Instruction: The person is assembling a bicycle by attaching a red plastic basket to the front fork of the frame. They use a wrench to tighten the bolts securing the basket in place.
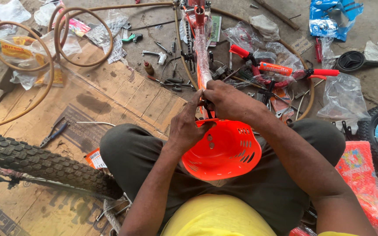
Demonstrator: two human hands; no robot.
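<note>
Behind both hands [211,113], the orange basket's [226,153] mount is hidden.

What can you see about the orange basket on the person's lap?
The orange basket looks like glossy moulded plastic, with slotted sides and small holes in its back wall. It lies tilted on the person's lap, opening toward the viewer. The left hand grips its rim; the right hand works just above, at the bicycle frame.

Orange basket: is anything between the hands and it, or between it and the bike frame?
Nothing visible. The left hand already grips the orange basket at its rim, and the right hand works where it meets the plastic-wrapped bike frame. The contact point itself is hidden by the fingers.
</note>
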